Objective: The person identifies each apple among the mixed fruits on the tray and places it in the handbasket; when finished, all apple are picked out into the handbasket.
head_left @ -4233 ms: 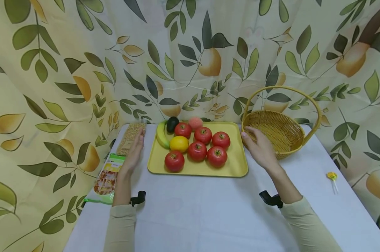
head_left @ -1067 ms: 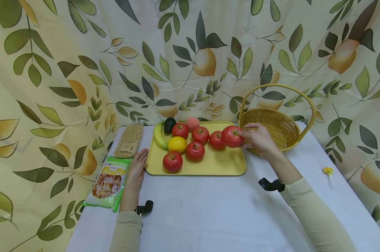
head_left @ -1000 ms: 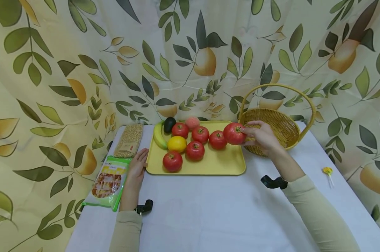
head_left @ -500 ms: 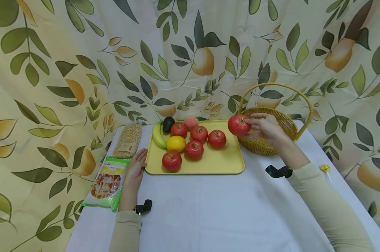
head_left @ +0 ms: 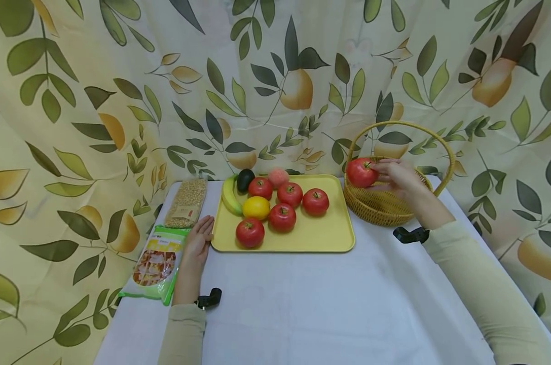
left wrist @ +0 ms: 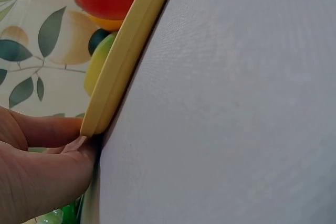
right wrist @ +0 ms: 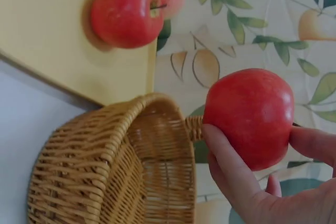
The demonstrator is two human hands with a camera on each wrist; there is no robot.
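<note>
My right hand (head_left: 399, 178) holds a red apple (head_left: 361, 173) by its side, fingers and thumb gripping it, above the near left rim of the yellow wicker basket (head_left: 375, 210). In the right wrist view the apple (right wrist: 249, 116) is raised clear of the basket (right wrist: 68, 166), whose visible inside shows no fruit. My left hand (head_left: 197, 241) is at the left edge of the yellow tray (head_left: 321, 238). In the left wrist view its thumb and fingers pinch the tray's rim (left wrist: 113, 80). Several red apples, a lemon (head_left: 256, 208) and bananas (head_left: 230, 196) lie on the tray.
Also on the tray are a dark green fruit (head_left: 245, 180) and a pink peach (head_left: 278, 177). Left of it lie a bag of beans or grains (head_left: 185, 203) and a green-edged snack bag (head_left: 155, 263). A patterned curtain (head_left: 275, 76) stands behind the table.
The right hand has taken an apple from the tray's right side and carried it rightward to the basket. The left hand has moved from beside the bags to the tray's left edge.
</note>
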